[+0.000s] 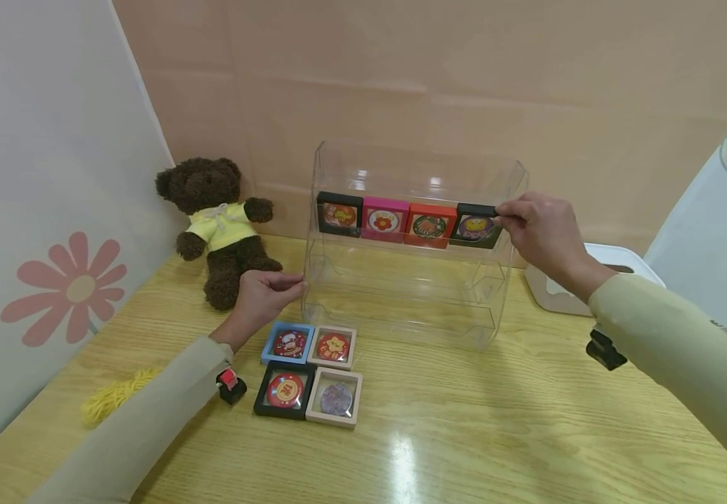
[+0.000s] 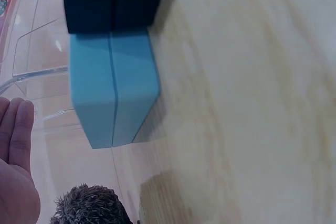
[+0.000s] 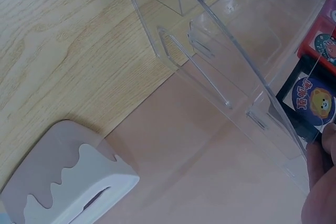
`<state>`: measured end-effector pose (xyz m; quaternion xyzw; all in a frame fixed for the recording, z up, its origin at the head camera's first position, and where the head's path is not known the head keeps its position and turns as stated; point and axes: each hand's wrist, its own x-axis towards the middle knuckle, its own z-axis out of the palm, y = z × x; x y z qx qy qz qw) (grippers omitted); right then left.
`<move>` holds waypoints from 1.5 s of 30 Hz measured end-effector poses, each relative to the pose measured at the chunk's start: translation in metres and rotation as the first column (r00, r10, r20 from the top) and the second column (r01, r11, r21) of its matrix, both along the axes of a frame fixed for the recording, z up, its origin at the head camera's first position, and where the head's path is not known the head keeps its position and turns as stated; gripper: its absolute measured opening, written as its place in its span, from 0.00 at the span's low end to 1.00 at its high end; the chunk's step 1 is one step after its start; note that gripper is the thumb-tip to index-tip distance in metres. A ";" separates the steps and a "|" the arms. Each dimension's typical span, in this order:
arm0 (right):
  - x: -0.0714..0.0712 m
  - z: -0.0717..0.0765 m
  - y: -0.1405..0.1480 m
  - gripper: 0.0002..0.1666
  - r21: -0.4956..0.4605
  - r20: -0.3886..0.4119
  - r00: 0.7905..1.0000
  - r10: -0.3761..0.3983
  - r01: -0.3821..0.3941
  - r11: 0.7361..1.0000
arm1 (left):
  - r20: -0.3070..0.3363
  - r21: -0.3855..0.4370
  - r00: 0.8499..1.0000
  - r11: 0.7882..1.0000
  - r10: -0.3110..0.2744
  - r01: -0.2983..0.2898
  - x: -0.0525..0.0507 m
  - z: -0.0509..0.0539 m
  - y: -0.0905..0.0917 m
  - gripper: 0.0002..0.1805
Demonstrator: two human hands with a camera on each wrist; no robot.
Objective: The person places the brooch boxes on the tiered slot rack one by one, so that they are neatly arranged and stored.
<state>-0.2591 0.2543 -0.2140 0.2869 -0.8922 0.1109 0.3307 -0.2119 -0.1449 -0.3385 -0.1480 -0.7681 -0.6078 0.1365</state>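
Observation:
At the right end of the upper tier of a clear acrylic rack (image 1: 401,308), my right hand (image 1: 542,231) pinches the top right corner of a black display frame (image 1: 476,227) with a purple-and-yellow round badge. Left of it in the same row stand a red frame (image 1: 429,225), a pink frame (image 1: 385,220) and another black frame (image 1: 340,214). My left hand (image 1: 259,301) is at the rack's left side, fingers straight, fingertips at its edge; the left wrist view does not settle whether they touch.
On the table before the rack lie a blue frame (image 1: 287,343), two beige frames (image 1: 333,348) and a black frame (image 1: 284,390), each with a round badge. A brown teddy bear (image 1: 221,224) sits left, yellow yarn (image 1: 117,397) nearer. Behind my right arm stands a white-and-beige tissue box (image 3: 68,177).

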 end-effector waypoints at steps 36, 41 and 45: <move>0.008 -0.001 -0.002 0.06 0.055 0.128 0.990 -0.061 0.054 0.997 | 0.032 -0.006 0.999 1.000 -0.006 0.007 -0.001 -0.001 0.004 0.09; 0.010 -0.004 -0.002 0.05 0.030 0.061 0.998 -0.031 0.029 0.999 | 0.008 -0.008 1.000 1.000 -0.006 0.006 -0.001 -0.002 0.003 0.08; 0.014 -0.010 -0.001 0.04 -0.007 0.000 1.000 0.006 -0.006 1.000 | -0.021 -0.012 1.000 1.000 -0.003 0.003 -0.001 -0.002 0.001 0.08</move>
